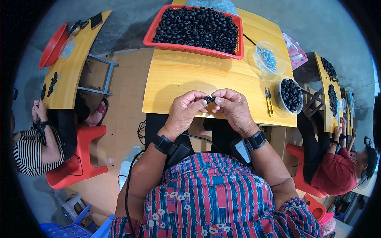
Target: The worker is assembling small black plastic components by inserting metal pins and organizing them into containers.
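Observation:
Over the near edge of the table, both hands meet at small black ring-like parts (209, 99), pinched between thumbs and fingertips. My left hand (185, 110) grips from the left and my right hand (235, 109) from the right, fingertips almost touching. The fingers cover much of the parts, so how they join is hard to see. Beyond the hands stands a red plastic basket (190, 48) heaped with similar black parts. To the right, a clear tub (300, 104) holds more of them. Yellow-handled thread snips (270, 107) lie beside that tub.
A clear round container (283, 68) of small shiny pieces stands at the table's right, a few pieces loose nearby. A pink bag (295, 53) hangs past the edge. People sit at side tables left and right, on red stools (75, 172). Cables run along my arms.

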Demonstrator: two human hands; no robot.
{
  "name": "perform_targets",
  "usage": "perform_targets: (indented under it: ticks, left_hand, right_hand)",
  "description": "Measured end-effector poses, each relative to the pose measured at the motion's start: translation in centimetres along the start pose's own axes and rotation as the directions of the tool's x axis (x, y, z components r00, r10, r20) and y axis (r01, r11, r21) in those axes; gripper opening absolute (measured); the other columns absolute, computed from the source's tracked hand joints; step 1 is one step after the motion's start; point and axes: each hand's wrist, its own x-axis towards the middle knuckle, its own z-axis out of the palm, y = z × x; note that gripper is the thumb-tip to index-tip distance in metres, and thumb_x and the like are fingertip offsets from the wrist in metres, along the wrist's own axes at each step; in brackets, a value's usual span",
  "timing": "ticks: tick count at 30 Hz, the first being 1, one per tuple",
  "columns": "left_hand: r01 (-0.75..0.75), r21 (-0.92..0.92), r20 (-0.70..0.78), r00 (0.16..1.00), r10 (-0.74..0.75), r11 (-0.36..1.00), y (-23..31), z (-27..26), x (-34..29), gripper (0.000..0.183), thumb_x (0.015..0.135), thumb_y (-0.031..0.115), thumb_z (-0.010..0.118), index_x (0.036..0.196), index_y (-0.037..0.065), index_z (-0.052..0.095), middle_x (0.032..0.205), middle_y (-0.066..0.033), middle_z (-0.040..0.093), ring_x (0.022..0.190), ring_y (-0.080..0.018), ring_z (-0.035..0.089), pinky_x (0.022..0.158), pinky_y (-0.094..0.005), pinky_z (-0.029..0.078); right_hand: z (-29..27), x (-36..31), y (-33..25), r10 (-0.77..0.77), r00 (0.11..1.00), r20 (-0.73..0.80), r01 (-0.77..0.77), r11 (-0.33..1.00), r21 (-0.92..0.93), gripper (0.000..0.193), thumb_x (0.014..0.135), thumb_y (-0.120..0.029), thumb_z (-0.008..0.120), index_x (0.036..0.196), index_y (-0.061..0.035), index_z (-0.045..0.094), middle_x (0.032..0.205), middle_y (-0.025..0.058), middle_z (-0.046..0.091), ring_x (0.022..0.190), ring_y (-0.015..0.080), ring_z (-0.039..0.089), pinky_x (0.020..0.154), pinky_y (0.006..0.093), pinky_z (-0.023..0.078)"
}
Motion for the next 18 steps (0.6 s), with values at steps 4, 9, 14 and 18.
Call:
perform_targets:
  ticks: [4, 9, 14, 18]
  left_hand:
    - [0.01, -0.001, 0.015, 1.0, -0.01, 1.0, 0.16, 0.01, 0.02, 0.019, 0.095, 0.01, 0.058, 0.109, -0.003, 0.06, 0.093, -0.0049, 0.062, 0.079, -0.0096, 0.061, 0.074, -0.0235, 0.053]
    - [0.007, -0.001, 0.015, 1.0, -0.007, 1.0, 0.15, 0.04, 0.05, 0.018, 0.094, 0.009, 0.058, 0.108, -0.002, 0.06, 0.093, -0.0048, 0.062, 0.079, -0.01, 0.061, 0.074, -0.0238, 0.053]
    - [-0.006, 0.0, 0.014, 1.0, 0.006, 1.0, 0.06, 0.01, 0.08, 0.017, 0.094, 0.008, 0.058, 0.107, -0.002, 0.061, 0.093, -0.0059, 0.063, 0.08, -0.0099, 0.062, 0.074, -0.0233, 0.054]
    - [-0.015, -0.009, 0.021, 1.0, 0.015, 1.0, 0.19, 0.04, 0.04, 0.017, 0.094, 0.007, 0.058, 0.107, -0.002, 0.06, 0.092, -0.0054, 0.062, 0.081, -0.01, 0.062, 0.074, -0.0236, 0.054]
  right_hand:
    - [0.07, 0.05, -0.16, 0.0, 1.0, 0.001, 0.0, 1.0, -0.012, 0.014, 0.089, -0.003, 0.063, 0.102, 0.0003, 0.066, 0.081, 0.0027, 0.065, 0.069, 0.0085, 0.059, 0.068, 0.0233, 0.052]
    - [-0.01, 0.11, -0.14, -0.017, 1.0, 0.0, 0.017, 0.998, -0.064, 0.013, 0.089, -0.004, 0.064, 0.101, 0.0, 0.066, 0.082, 0.0024, 0.065, 0.07, 0.0079, 0.059, 0.068, 0.0225, 0.051]
    - [0.09, 0.01, -0.21, -0.029, 0.999, -0.026, 0.026, 0.993, -0.113, 0.012, 0.089, -0.003, 0.064, 0.1, 0.0002, 0.066, 0.082, 0.0025, 0.065, 0.071, 0.0075, 0.058, 0.068, 0.0219, 0.051]
    - [0.14, 0.03, -0.3, -0.079, 0.997, -0.018, 0.074, 0.977, -0.2, 0.012, 0.088, -0.002, 0.063, 0.1, 0.0011, 0.066, 0.083, 0.0027, 0.065, 0.071, 0.0078, 0.058, 0.068, 0.0217, 0.05]
